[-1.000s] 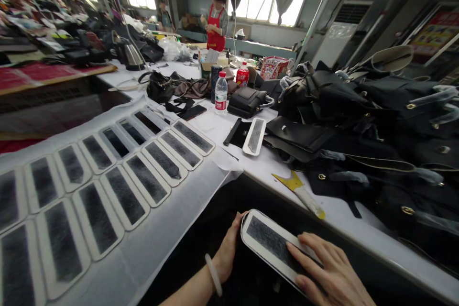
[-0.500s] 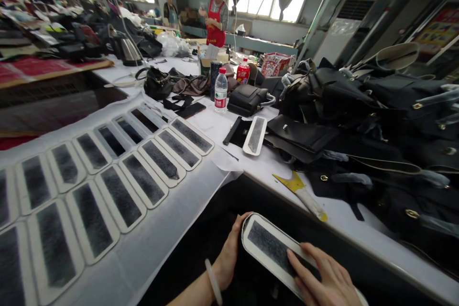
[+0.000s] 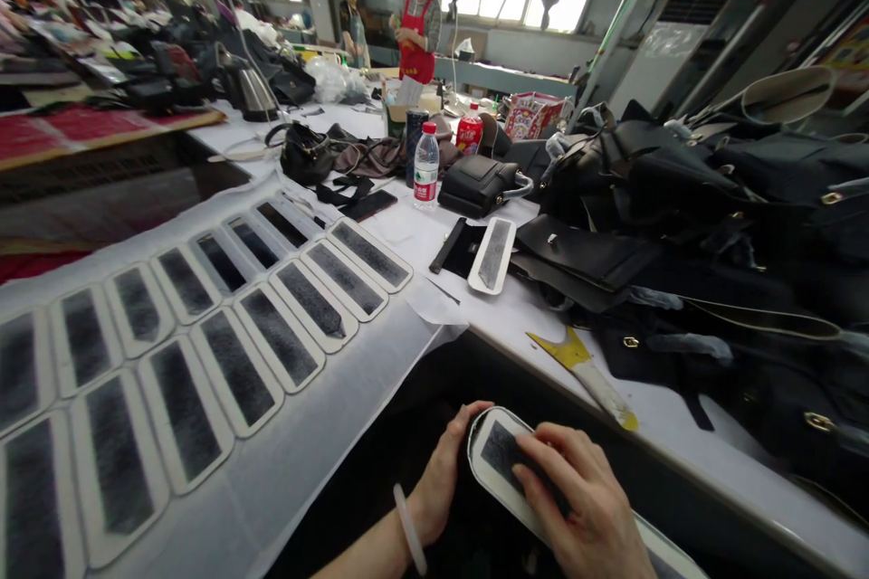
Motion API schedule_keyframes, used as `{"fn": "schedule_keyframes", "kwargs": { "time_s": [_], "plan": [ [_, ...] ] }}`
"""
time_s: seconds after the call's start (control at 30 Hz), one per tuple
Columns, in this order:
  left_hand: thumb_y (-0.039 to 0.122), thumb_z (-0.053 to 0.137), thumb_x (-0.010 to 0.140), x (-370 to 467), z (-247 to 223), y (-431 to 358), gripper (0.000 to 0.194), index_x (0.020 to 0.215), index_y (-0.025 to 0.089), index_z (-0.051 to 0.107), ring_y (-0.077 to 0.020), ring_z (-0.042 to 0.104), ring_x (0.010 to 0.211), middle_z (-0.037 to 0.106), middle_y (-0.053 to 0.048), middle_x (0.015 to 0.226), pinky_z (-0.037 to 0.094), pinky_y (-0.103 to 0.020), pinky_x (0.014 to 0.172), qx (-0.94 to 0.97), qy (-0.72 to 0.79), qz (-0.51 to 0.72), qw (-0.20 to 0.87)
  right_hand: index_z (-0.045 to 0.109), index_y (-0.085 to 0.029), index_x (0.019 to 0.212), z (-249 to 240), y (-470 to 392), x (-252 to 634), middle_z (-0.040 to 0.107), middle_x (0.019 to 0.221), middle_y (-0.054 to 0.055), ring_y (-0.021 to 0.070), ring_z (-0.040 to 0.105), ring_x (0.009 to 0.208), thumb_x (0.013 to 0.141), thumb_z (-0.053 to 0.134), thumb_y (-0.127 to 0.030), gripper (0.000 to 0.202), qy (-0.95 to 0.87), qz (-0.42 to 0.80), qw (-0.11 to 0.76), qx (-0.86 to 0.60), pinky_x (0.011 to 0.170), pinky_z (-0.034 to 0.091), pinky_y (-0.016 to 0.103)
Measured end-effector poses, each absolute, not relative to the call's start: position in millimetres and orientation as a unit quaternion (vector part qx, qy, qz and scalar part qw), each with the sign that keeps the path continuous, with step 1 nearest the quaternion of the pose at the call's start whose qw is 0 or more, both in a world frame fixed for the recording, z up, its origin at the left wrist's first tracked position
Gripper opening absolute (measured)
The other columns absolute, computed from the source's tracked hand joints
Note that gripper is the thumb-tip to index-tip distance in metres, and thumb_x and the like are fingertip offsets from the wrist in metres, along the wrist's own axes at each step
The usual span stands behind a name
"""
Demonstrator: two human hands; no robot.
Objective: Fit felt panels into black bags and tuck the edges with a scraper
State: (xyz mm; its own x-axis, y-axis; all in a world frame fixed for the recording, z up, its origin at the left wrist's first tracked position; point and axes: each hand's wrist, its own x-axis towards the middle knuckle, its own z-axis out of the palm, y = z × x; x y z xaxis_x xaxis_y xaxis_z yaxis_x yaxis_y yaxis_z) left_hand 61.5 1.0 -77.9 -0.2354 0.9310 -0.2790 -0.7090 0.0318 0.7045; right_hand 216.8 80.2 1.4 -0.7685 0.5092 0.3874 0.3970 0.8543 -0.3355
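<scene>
Low in the frame, off the edge of the white table point(image 3: 407, 244): an oblong white panel point(image 3: 490, 463) with grey centre, long axis running upper left to lower right. Cupped at its rounded end by left hand point(image 3: 441, 479); pressed flat under right hand point(image 3: 577, 507), fingers spread. Likely mid-smoothing; firm, even pressure probably needed next.

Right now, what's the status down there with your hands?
Left hand grips the white-rimmed panel at its rounded end. Right hand pressed flat on top. Nothing between them.
</scene>
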Motion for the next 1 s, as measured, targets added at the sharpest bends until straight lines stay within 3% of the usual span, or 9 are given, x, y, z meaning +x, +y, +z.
{"fn": "schedule_keyframes", "kwargs": {
  "time_s": [0.3, 0.6, 0.8, 1.0],
  "plan": [
    [0.051, 0.036, 0.099, 63, -89, -2, 0.048, 0.128, 0.022, 0.060, -0.0271, 0.055, 0.118, 0.067, -0.005, 0.119, 0.035, -0.043, 0.109, 0.152, 0.419, 0.670, 0.593, 0.062, -0.024, 0.110, -3, 77, 204, 0.065, 0.101, 0.004, 0.0203, 0.059, 0.086, 0.092, 0.056, -0.023, 0.019, -0.952, 0.110, 0.186, -0.216, 0.071, 0.046, 0.034],
    [0.049, 0.036, 0.100, 61, -95, 0, 0.048, 0.128, 0.019, 0.061, -0.0282, 0.052, 0.124, 0.065, -0.007, 0.126, 0.030, -0.043, 0.114, 0.149, 0.402, 0.673, 0.603, 0.062, -0.029, 0.112, -11, 81, 202, 0.057, 0.111, 0.007, 0.0248, 0.057, 0.097, 0.085, 0.064, -0.028, 0.027, -0.948, 0.032, 0.188, -0.253, 0.076, 0.042, 0.039],
    [0.047, 0.038, 0.100, 60, -90, -2, 0.045, 0.124, 0.018, 0.064, -0.0271, 0.054, 0.119, 0.067, -0.006, 0.121, 0.034, -0.042, 0.109, 0.143, 0.419, 0.674, 0.592, 0.064, -0.032, 0.104, -19, 84, 204, 0.057, 0.111, 0.006, 0.0277, 0.058, 0.103, 0.083, 0.066, -0.028, 0.021, -0.944, 0.096, 0.175, -0.263, 0.078, 0.047, 0.043],
    [0.047, 0.039, 0.100, 56, -83, 0, 0.044, 0.124, 0.019, 0.063, -0.0260, 0.056, 0.115, 0.068, -0.005, 0.119, 0.039, -0.039, 0.105, 0.139, 0.414, 0.664, 0.607, 0.062, -0.029, 0.104, -18, 82, 200, 0.057, 0.107, 0.007, 0.0246, 0.061, 0.097, 0.088, 0.059, -0.032, 0.017, -0.920, 0.171, 0.168, -0.309, 0.078, 0.050, 0.041]
  ]
}}
